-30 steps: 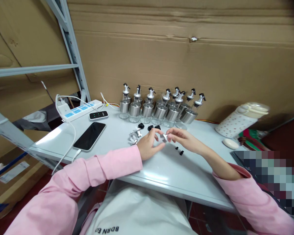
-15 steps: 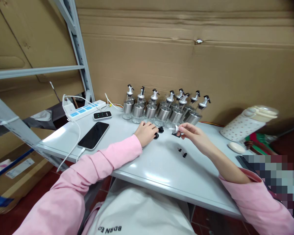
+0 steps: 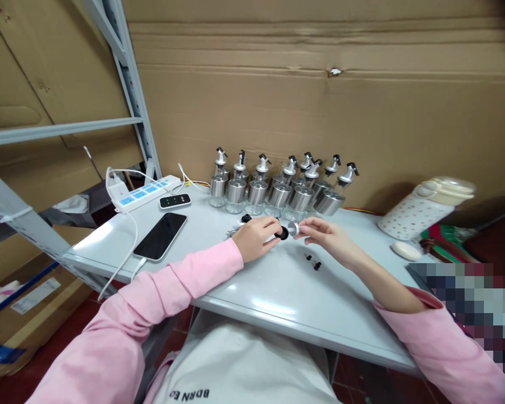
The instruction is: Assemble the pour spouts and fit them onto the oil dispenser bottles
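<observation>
My left hand (image 3: 258,237) pinches a round black ring-like part (image 3: 281,233) above the middle of the table. Facing it from the right, my right hand (image 3: 323,235) grips a small clear and white piece (image 3: 293,229) by its end. The two parts are close together; whether they touch is hard to tell. Behind my left hand lies another black part (image 3: 246,217), with some small pale pieces beside it, partly hidden. Two tiny black plugs (image 3: 317,266) rest on the table in front of my right hand.
Several glass and steel bottles with pourer tops (image 3: 257,193) stand behind my hands. A phone (image 3: 160,235), a small black device (image 3: 175,201) and a power strip (image 3: 145,192) lie left. A spotted flask (image 3: 421,210) and a white oval object (image 3: 406,251) are right.
My left hand has lifted off the table parts and now holds the black ring. My right hand has moved slightly left and nearer with the clear and white piece.
</observation>
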{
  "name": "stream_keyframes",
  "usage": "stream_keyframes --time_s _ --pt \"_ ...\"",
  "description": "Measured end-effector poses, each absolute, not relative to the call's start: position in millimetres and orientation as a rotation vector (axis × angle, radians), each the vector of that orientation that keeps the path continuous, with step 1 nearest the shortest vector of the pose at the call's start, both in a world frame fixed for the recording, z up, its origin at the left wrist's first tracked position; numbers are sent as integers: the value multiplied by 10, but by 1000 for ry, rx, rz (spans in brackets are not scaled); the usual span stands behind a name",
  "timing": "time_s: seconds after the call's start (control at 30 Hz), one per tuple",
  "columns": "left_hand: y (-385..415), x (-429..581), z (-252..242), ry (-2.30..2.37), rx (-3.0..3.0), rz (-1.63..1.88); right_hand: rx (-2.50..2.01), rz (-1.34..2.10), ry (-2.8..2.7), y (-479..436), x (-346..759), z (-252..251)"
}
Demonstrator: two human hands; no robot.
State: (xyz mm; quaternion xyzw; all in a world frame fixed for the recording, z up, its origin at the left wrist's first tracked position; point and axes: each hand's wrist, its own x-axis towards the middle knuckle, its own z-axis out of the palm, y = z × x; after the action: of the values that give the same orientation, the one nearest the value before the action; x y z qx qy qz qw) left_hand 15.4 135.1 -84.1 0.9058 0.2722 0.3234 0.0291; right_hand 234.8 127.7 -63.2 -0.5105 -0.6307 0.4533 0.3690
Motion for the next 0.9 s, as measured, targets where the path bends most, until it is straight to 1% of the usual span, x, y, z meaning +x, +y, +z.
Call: stream_keyframes --time_s 0.13,0.3,0.5,0.67,0.77,0.9 --pt "1316 147 -867 694 2750 1131 -1165 1287 -1625 1234 2323 -597" --pt "1338 145 -905 581 2728 1186 -1143 1283 -1665 1217 2336 -567" --pt "1313 148 -874 604 2697 1215 -1157 1231 -1785 1232 2378 -612" --pt "1315 174 -907 591 2663 1269 -1115 1276 -1775 1218 2373 -615" --pt "1337 202 -960 633 2585 1197 -1100 1285 -1747 1201 2360 -608" --pt "1309 221 -978 615 2553 946 -1079 1335 -1714 1206 2356 -640"
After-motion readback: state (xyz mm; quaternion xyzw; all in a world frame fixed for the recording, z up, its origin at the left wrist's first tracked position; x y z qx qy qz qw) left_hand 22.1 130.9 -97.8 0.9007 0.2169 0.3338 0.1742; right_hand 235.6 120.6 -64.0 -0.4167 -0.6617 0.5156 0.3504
